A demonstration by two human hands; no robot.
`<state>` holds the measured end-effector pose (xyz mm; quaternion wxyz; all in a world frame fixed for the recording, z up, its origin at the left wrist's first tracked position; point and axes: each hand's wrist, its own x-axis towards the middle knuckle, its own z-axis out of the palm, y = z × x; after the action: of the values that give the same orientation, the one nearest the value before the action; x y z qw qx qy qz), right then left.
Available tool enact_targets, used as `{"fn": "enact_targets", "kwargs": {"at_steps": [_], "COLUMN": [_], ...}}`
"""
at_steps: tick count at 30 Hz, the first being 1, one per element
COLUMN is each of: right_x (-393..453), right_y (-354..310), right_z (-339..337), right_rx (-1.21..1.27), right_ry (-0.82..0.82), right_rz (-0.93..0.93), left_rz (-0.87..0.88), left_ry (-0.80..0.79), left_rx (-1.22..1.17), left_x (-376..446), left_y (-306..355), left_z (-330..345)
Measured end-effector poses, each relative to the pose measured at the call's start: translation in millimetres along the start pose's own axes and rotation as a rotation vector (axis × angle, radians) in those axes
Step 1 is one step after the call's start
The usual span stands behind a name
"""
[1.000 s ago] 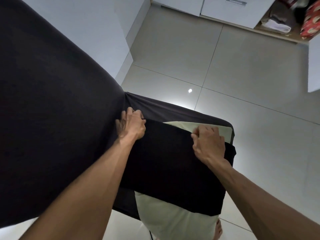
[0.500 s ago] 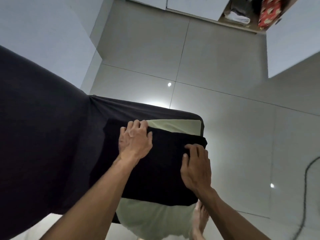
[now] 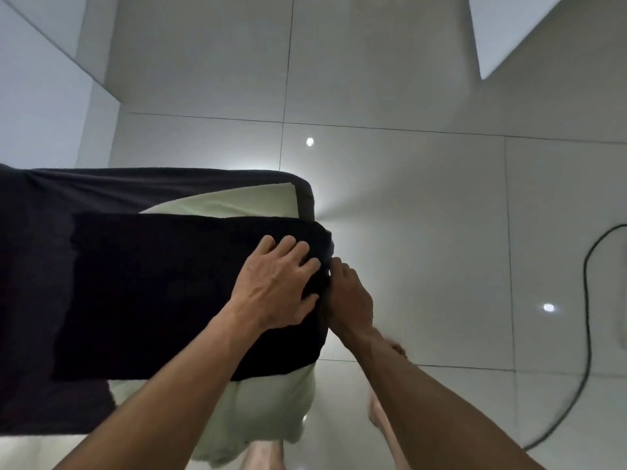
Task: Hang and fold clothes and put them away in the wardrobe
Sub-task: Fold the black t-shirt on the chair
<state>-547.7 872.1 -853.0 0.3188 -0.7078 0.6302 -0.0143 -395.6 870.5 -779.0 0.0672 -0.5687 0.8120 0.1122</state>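
Note:
A black folded garment (image 3: 163, 293) lies flat on the corner of a bed with a dark sheet (image 3: 101, 188). A pale green folded garment (image 3: 237, 201) lies under it, showing at the far edge and hanging out near my body. My left hand (image 3: 278, 286) presses flat on the black garment near its right edge, fingers spread. My right hand (image 3: 346, 296) is at that right edge, fingers curled around the fold of the black cloth.
Glossy grey floor tiles (image 3: 424, 198) spread to the right of the bed. A black cable (image 3: 587, 334) curves over the floor at the far right. A white wardrobe door (image 3: 502, 28) hangs at the top right. A white wall (image 3: 40, 96) stands at the left.
My view swung right and down, so the wardrobe shelves left the frame. Both hands slid rightward along the black garment to its right edge, where the right hand now curls around the fold.

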Motion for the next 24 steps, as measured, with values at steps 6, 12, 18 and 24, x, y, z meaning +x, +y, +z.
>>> {"fn": "enact_targets", "kwargs": {"at_steps": [6, 12, 18, 24], "right_x": [-3, -6, 8, 24], "right_y": [54, 72, 42, 43], "right_z": [-13, -11, -3, -15], "right_rx": [-0.160, -0.101, 0.133, 0.123], "right_ry": [0.202, 0.046, 0.083, 0.148], "right_rz": [-0.241, -0.234, -0.269, -0.291], "left_rz": [-0.012, -0.023, -0.077, -0.171], "left_ry": [-0.061, -0.044, -0.050, -0.053], "left_rx": [0.127, 0.125, 0.098, 0.008], "left_x": [9, 18, 24, 29], "left_y": [30, 47, 47, 48], "left_z": [9, 14, 11, 11]}}
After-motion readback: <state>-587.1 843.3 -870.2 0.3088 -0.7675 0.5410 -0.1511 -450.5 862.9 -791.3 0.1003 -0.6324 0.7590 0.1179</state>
